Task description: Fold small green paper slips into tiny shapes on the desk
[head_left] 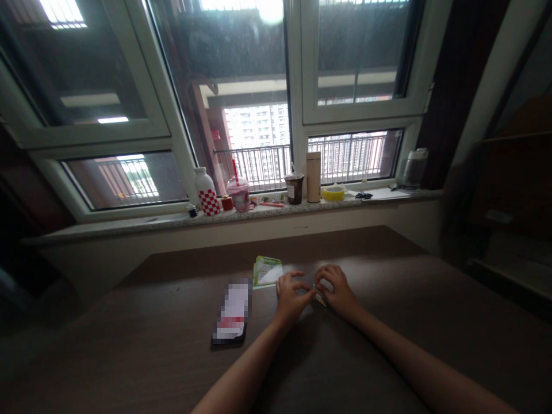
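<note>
Over the brown table (172, 368), my left hand (291, 299) and my right hand (338, 290) meet with their fingertips near each other. Between them is a small, thin, pale item (319, 298), too small to name, pinched by thumb and forefinger of each hand. Green and white cards or packets (266, 271) lie in a small stack just left of my left hand. Farther left lies a phone (233, 310) with a blurred, lit screen.
Behind the table, a stone windowsill (267, 213) holds a checkered bottle (207, 192), a pink drink cup (238, 194), a dark drink cup (294, 188), a tan flask (313, 177), yellow tape (333, 194), black scissors (364, 196) and a clear container (416, 168).
</note>
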Demonstrator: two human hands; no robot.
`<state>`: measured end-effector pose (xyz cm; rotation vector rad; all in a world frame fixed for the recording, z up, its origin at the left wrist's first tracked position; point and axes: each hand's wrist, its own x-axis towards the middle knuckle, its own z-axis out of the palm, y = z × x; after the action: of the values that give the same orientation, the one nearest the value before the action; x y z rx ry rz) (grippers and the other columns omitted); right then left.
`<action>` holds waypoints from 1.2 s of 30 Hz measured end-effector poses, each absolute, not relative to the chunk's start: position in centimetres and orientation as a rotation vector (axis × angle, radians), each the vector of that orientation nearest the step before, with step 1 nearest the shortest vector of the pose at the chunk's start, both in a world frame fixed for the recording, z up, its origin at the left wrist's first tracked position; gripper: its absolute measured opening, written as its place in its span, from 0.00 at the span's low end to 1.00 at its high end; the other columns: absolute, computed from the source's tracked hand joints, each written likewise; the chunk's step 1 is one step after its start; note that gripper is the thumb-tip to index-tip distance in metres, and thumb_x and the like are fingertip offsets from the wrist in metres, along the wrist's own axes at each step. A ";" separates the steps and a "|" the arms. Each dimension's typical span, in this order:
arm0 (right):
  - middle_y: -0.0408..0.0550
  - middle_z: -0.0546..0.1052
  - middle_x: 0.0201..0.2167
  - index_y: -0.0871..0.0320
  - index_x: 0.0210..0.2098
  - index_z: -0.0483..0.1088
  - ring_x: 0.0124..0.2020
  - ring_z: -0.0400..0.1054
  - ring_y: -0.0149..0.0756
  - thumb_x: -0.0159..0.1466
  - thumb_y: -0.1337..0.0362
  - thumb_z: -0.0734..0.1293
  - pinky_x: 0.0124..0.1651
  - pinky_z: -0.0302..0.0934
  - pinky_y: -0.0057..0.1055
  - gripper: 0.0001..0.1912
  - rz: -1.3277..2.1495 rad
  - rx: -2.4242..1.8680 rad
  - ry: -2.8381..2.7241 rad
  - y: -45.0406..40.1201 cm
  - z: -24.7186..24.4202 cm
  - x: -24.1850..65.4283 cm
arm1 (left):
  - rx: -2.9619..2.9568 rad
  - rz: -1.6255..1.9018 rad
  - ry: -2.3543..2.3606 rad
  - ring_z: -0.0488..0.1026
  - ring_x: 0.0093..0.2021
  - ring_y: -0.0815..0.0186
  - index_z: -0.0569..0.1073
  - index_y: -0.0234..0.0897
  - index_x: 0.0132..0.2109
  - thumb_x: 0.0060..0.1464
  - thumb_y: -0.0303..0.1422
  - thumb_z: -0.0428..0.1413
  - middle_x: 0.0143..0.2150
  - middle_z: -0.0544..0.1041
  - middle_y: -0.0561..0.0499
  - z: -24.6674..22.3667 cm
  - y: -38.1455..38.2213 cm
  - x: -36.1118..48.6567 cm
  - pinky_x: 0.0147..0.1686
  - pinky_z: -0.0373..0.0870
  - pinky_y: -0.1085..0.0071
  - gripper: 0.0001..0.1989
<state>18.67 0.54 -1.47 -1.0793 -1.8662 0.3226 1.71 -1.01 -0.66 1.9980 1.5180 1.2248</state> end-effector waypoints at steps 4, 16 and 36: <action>0.48 0.75 0.42 0.52 0.37 0.73 0.49 0.64 0.44 0.58 0.63 0.67 0.56 0.56 0.43 0.07 0.464 -1.045 -1.760 0.8 -1.7 18.6 | 1.988 1.281 1.527 0.67 0.54 0.56 0.81 0.43 0.28 0.47 0.33 0.64 0.49 0.74 0.49 -0.7 -1.0 1.7 0.59 0.58 0.53 0.02; 0.51 0.78 0.37 0.55 0.30 0.77 0.44 0.70 0.43 0.58 0.47 0.68 0.50 0.62 0.40 0.17 0.776 -0.978 -1.656 1.7 -2.5 18.4 | 1.932 1.347 1.521 0.66 0.54 0.57 0.81 0.44 0.31 0.51 0.36 0.63 0.49 0.74 0.49 -1.1 -0.8 1.6 0.58 0.59 0.56 0.03; 0.51 0.76 0.37 0.54 0.28 0.79 0.44 0.70 0.43 0.54 0.44 0.71 0.52 0.60 0.40 0.19 0.738 -1.020 -1.633 1.4 -2.2 18.4 | 1.930 1.451 1.480 0.66 0.53 0.57 0.81 0.44 0.31 0.51 0.34 0.62 0.49 0.73 0.49 -1.2 -0.7 1.4 0.57 0.60 0.54 0.03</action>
<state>18.40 1.39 -2.15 -1.0201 -1.6328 0.7382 1.41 -0.68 -1.22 1.9304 1.4802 1.4506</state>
